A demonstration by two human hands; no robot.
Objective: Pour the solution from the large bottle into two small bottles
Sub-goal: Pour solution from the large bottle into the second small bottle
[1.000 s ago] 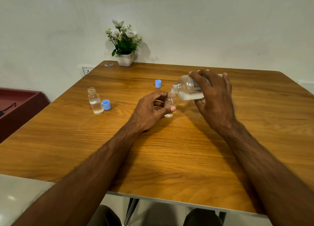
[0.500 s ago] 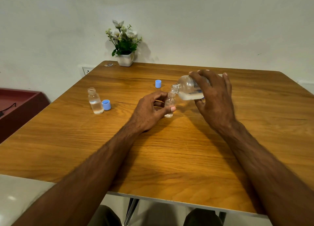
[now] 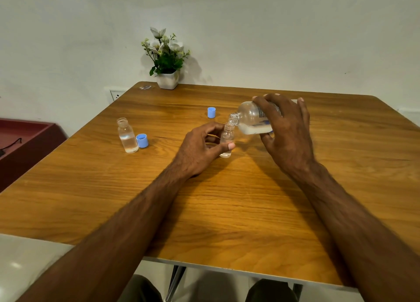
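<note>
My right hand [image 3: 287, 133] grips the large clear bottle [image 3: 251, 120], tipped on its side with its open neck pointing left and down. The neck rests right over the mouth of a small clear bottle [image 3: 226, 140] that stands upright on the wooden table [image 3: 227, 211]. My left hand [image 3: 200, 149] holds that small bottle between thumb and fingers. Clear liquid lies in the lower side of the large bottle. A second small bottle [image 3: 127, 136] stands uncapped at the left, about half full of clear liquid.
A blue cap [image 3: 142, 140] lies beside the left small bottle and another blue cap [image 3: 211, 112] stands behind my left hand. A white pot of flowers [image 3: 167, 74] sits at the table's far edge. A dark red cabinet [image 3: 27, 147] stands to the left.
</note>
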